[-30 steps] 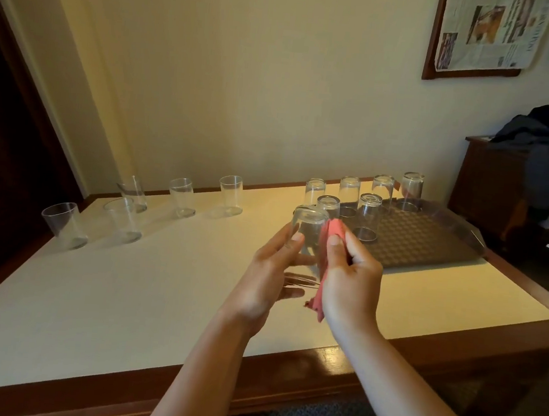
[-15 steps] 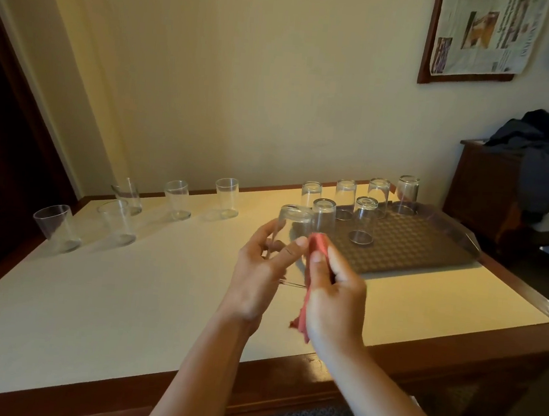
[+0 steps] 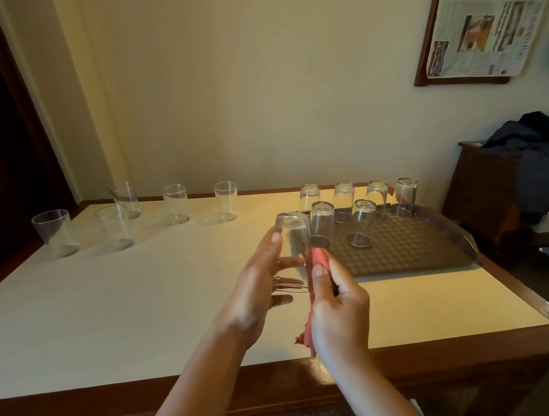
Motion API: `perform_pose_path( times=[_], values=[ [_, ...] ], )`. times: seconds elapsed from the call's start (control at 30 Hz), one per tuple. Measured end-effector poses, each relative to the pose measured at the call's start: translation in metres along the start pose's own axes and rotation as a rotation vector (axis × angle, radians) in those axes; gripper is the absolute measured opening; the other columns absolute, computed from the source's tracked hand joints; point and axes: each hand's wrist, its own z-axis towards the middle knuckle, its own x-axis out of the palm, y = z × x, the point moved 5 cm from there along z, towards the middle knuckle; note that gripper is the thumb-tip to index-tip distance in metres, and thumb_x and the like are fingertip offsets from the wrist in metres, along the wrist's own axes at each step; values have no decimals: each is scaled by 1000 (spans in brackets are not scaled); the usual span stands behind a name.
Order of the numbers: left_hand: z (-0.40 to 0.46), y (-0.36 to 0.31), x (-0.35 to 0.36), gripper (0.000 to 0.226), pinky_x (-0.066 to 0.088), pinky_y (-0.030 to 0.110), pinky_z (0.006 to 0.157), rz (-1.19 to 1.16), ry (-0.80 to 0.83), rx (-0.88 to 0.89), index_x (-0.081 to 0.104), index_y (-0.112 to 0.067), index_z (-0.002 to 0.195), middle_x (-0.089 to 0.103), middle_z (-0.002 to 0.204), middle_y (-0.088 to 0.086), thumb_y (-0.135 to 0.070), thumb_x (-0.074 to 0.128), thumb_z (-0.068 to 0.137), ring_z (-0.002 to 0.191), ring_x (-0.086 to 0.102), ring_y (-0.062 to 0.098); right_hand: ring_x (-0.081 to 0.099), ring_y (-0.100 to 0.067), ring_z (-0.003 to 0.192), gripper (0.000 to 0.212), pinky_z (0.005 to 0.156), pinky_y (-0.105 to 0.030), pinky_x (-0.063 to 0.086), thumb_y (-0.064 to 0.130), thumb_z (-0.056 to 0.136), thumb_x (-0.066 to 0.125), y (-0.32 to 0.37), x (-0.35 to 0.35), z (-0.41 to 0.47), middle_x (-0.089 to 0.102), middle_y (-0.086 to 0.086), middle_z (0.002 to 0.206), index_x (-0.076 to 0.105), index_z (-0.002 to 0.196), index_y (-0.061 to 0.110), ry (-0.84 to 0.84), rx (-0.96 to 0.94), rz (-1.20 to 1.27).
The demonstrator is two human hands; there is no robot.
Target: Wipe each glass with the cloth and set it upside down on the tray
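cloth (image 3: 310, 318): mostly hidden by right hand (image 3: 340, 309) | newspaper (image 3: 477, 33): top cut off

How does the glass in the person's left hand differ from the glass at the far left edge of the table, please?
The held glass is base-up in the air, gripped by the left hand beside the red cloth. The leftmost glass stands mouth-up on the table, untouched. Both look like the same clear, empty tumbler.

Left hand (image 3: 260, 283) holds one glass (image 3: 292, 239) base-up above the table (image 3: 124, 294), near the tray's left edge. Right hand (image 3: 340, 306) grips a red cloth (image 3: 317, 260) against the glass's side. Six glasses stand inverted on the brown tray (image 3: 406, 250). Five stand upright toward the table's far left corner.
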Motion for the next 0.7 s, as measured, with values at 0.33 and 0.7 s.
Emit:
perform_pose_path(
  times=[0.33,0.7],
  values=[
    [-15,21,-9,53,55,25,72,320,-11,201,60,-49,131,66,107,-8,-32,85,87,86,69,21,63,-5,70,22,65,-28,52,32,104,46,37,-11,65,68,8,80,67,104,29,512,-110,-406],
    [-17,36,-17,72,57,36,88,613,-100,237,46,-49,147,60,122,-19,-45,83,84,104,65,9,64,-22,87,20,77,-44,54,17,102,48,38,-1,53,69,-5,96,65,113,18,664,-385,-720]
  ],
)
